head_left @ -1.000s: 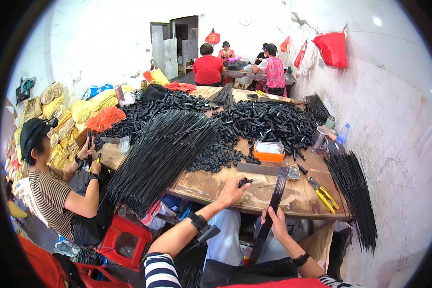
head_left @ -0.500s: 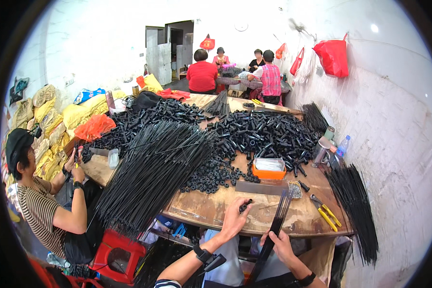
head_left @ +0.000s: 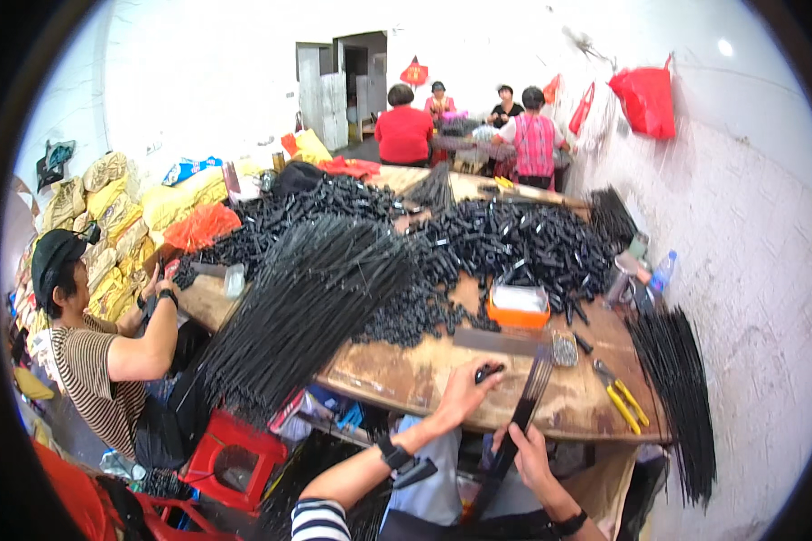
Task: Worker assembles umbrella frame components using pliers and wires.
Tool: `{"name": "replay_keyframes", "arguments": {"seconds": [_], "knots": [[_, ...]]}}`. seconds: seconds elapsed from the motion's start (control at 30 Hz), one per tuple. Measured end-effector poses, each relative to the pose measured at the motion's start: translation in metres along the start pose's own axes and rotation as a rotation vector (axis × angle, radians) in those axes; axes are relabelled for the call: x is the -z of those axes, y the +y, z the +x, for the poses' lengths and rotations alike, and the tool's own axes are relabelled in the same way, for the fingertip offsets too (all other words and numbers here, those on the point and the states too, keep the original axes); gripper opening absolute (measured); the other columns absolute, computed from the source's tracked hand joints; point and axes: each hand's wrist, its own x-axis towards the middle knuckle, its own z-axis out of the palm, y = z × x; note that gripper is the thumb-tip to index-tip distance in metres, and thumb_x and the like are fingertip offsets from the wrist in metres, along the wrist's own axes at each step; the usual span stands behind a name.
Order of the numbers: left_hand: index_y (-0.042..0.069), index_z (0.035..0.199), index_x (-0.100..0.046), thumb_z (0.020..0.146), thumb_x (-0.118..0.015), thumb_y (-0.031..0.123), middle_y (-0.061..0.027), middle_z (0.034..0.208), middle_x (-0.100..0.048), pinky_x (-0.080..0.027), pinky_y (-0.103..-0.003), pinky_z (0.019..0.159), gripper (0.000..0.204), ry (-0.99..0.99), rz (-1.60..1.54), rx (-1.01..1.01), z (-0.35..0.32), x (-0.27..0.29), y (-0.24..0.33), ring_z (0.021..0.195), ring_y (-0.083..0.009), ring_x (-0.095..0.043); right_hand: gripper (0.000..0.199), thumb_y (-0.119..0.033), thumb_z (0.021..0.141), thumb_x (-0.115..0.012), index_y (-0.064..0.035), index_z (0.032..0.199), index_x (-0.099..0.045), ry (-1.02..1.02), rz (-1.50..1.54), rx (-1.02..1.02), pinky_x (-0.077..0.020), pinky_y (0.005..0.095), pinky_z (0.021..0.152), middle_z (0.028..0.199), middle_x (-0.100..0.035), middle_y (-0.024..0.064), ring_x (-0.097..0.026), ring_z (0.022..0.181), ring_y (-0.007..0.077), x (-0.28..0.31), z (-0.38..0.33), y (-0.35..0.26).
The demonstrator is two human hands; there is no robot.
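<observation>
Going by a clock face over the view: biggest thing is the counter [head_left: 406, 379], brown wood, worn and blotchy, curved near edge, running right across the middle. A messy heap [head_left: 514, 243] of stubby black tubes, kinda glossy, sprawls over it from about 10 to 3 o'clock. Around 8 to 9 there's a huge sheaf [head_left: 311, 298] of skinny black rods, fanned out and poking past the near edge. A smaller sheaf [head_left: 677, 397] droops off the counter's end near 4.

At 5 o'clock the person's right hand [head_left: 528, 455] has its grip wrapped around a slim bundle [head_left: 531, 388] of dark rods, tilted, top ends splayed over the counter. A pile [head_left: 401, 325] of knobbly black bits sits at 6, too blurry to make out properly. Smooth orange tub [head_left: 518, 318] with a clear upper part at roughly 3:30, and a flat grey strip [head_left: 496, 341] just below it. Pliers [head_left: 624, 404] with slick yellow handles lie at 4.

Left hand [head_left: 465, 392], also at 5 and just left of the bundle, has its grip closed on a short, dark, shiny piece [head_left: 489, 371], held above the wood.
</observation>
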Motion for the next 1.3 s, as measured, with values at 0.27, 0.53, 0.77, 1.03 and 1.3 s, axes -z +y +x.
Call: {"name": "replay_keyframes", "arguments": {"seconds": [0.27,0.53,0.77,1.03,1.3], "knots": [[-0.002,0.100,-0.066,0.087,-0.068,0.006,-0.0073,0.095,-0.068,-0.053,-0.028,0.083,0.016,-0.560,-0.397,0.251,0.067,-0.031,0.010,0.090,-0.0150,-0.066,0.024,-0.021,0.097,-0.054,0.0016,0.105,-0.055,-0.021,-0.002,0.116,-0.0496,0.0294,0.074,0.086,-0.063,0.0094,-0.061,0.078,0.0156,-0.009,-0.009,0.006],[0.000,0.108,-0.063,0.081,-0.071,0.003,-0.0086,0.107,-0.067,-0.052,-0.033,0.084,0.029,-1.023,-0.422,-0.057,0.016,-0.042,0.098,0.093,-0.0195,-0.066,0.056,-0.049,0.100,-0.033,0.0011,0.112,-0.054,-0.152,0.325,-0.071,-0.0502,0.0328,0.077,0.094,-0.064,0.0134,-0.063,0.080,0.0209,0.002,-0.025,0.011],[0.003,0.102,-0.068,0.083,-0.069,0.006,-0.0078,0.094,-0.069,-0.051,-0.030,0.076,0.019,-0.321,-0.026,-0.452,0.009,0.018,0.152,0.086,-0.0169,-0.065,0.020,-0.012,0.096,-0.054,0.0013,0.111,-0.052,-0.128,0.139,-0.236,-0.0480,0.0319,0.071,0.086,-0.059,0.0084,-0.059,0.076,0.0180,-0.020,-0.079,0.000],[0.002,0.106,-0.067,0.085,-0.070,0.013,-0.0087,0.094,-0.071,-0.052,-0.029,0.076,0.024,-0.129,-0.031,-0.031,-0.047,0.032,0.043,0.085,-0.0149,-0.066,0.020,-0.014,0.098,-0.051,0.0012,0.112,-0.052,-0.297,0.075,-0.282,-0.0471,0.0291,0.073,0.086,-0.058,0.0066,-0.057,0.079,0.0145,-0.024,-0.082,-0.002],[-0.006,0.115,-0.059,0.091,-0.059,0.001,-0.0139,0.099,-0.068,-0.056,-0.030,0.082,0.025,-0.014,-0.373,0.216,-0.080,0.010,0.023,0.091,-0.0192,-0.067,0.020,-0.012,0.099,-0.050,0.0005,0.114,-0.052,-0.288,0.208,-0.323,-0.0477,0.0302,0.076,0.089,-0.057,0.0061,-0.057,0.081,0.0146,-0.003,-0.074,0.001]]}}
